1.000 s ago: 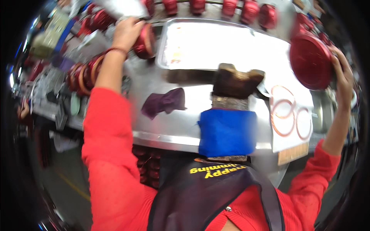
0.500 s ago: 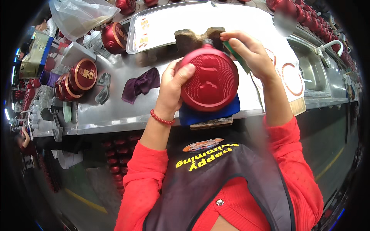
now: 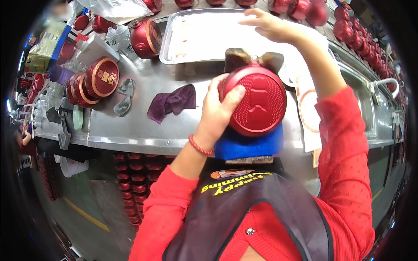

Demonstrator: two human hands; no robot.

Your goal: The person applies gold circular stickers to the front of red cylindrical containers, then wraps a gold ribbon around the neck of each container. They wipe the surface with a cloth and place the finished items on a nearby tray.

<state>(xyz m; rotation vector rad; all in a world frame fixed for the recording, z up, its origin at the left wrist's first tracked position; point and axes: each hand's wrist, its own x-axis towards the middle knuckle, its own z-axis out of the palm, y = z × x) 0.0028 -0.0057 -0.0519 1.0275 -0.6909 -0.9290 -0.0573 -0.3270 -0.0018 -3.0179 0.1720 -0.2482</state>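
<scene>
A round, flattened red bottle [image 3: 261, 102] with a raised pattern on its face lies on a blue cloth [image 3: 250, 145] over a wooden stand [image 3: 272, 61]. My left hand [image 3: 224, 102] grips it from the left side, thumb across the face and the other fingers mostly hidden behind. My right hand [image 3: 272, 25] is away from the bottle, its fingers stretched out over a metal tray [image 3: 164, 50] lined with a bright white sheet [image 3: 209, 32]. Nothing shows in those fingers.
Left of the bottle lie a crumpled purple cloth [image 3: 172, 103] and clear goggles [image 3: 125, 98]. Red bottles with gold labels [image 3: 102, 77] stand farther left. White paper with ring-shaped prints [image 3: 308, 111] lies right, beside a metal sink [image 3: 359, 93]. More red bottles [image 3: 355, 37] line the back.
My right hand has moved from beside the bottle up over the tray, and the green flat piece it held no longer shows. My left hand still holds the bottle; the whole view has shifted.
</scene>
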